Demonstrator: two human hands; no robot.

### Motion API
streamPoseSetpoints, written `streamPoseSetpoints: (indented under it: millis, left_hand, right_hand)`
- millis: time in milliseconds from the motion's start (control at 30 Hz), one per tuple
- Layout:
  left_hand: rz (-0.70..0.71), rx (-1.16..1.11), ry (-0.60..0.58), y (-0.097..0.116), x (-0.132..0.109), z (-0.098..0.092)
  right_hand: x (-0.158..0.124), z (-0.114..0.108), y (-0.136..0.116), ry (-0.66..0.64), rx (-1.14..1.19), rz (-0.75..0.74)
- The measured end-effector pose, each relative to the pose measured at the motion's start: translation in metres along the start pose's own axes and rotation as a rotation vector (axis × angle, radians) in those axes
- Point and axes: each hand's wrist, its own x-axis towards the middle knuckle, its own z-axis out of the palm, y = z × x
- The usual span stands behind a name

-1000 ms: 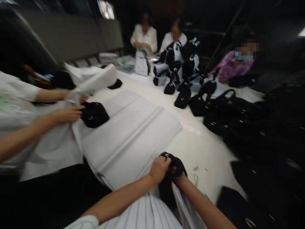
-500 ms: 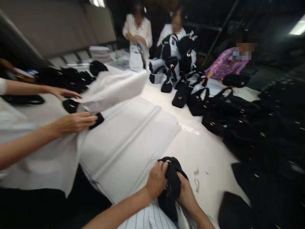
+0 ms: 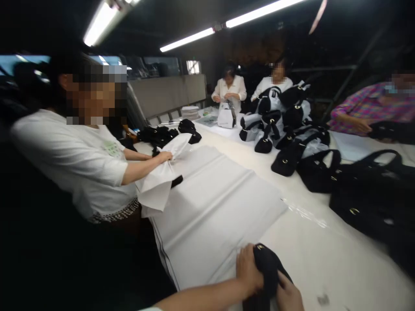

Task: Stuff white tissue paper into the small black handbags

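White sheets: my landmark, a flat, creased stack (image 3: 210, 203) lying on the pale table (image 3: 298, 242) in front of me.
Black bag: I have this soft bag (image 3: 269, 261) at the near right edge of the stack, its gold ring (image 3: 260, 246) uppermost; its lower part runs out of view.
My left hand: closed on the bag's left side, the hand (image 3: 249, 272) right beside the near edge of the stack.
My right hand: gripping the bag's right side, the hand (image 3: 289, 294) farther right of the stack than my left; the bag hides most of its fingers.
Clear strip: a shiny piece (image 3: 306, 214) just off the right corner of the stack.
Bag heap: black bags with pale filling (image 3: 272, 125), beyond the stack and to its right.
Dark bags: a large black mass (image 3: 372, 207), well to the right of the stack.
Neighbour: a person in a white top at the left of the stack, hand (image 3: 166, 156) gripping a loose white sheet (image 3: 158, 181).
Far workers: two people in white beyond the stack, one behind a white bag (image 3: 226, 115); a checked pink sleeve (image 3: 356, 101) shows far to its right.
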Motion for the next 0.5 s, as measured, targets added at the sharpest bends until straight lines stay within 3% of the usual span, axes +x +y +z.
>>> streamPoseSetpoints:
  millis: [133, 200, 267, 400, 467, 500]
  left_hand:
    - [0.021, 0.027, -0.026, 0.019, -0.012, -0.021]
    - [0.051, 0.031, -0.011, 0.018, -0.005, -0.018]
    - [0.096, 0.034, 0.026, 0.012, 0.003, -0.009]
    - [0.258, 0.021, 0.189, -0.006, 0.002, -0.003]
    - [0.361, 0.051, 0.278, -0.012, -0.007, -0.01]
    - [0.391, 0.069, 0.268, -0.014, -0.012, -0.015]
  right_hand:
    - [-0.017, -0.017, -0.04, -0.007, -0.305, 0.034]
    - [-0.013, -0.016, -0.047, -0.021, -0.565, 0.179]
    - [-0.006, -0.011, -0.045, -0.075, -0.703, 0.23]
    - [0.001, -0.003, -0.037, -0.064, -0.684, 0.159]
    - [0.004, -0.002, -0.03, -0.015, -0.525, 0.164]
    - [0.006, -0.003, -0.026, 0.027, -0.395, 0.182]
